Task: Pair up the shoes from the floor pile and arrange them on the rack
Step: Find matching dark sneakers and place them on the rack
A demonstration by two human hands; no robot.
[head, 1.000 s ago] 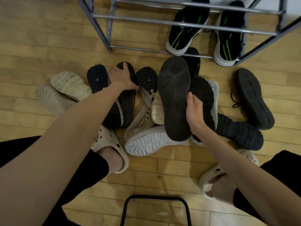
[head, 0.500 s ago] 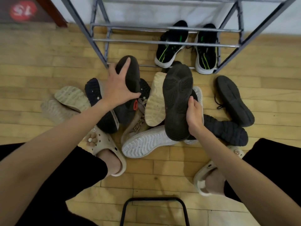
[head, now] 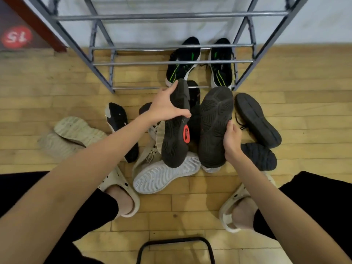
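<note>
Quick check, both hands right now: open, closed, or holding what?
Left hand: grips a black shoe with a red sole patch, sole up.
Right hand: grips a plain black shoe, sole up.

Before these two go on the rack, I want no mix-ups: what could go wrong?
The dark shoe in the left hand shows a red sole patch; the one in the right hand shows none, so they may not match. The rack already holds a black-and-green pair at its right, which incoming shoes might bump.

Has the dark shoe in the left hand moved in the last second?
Yes. The left hand has lifted the dark shoe off the pile, toward the rack, beside the right hand's shoe.
</note>
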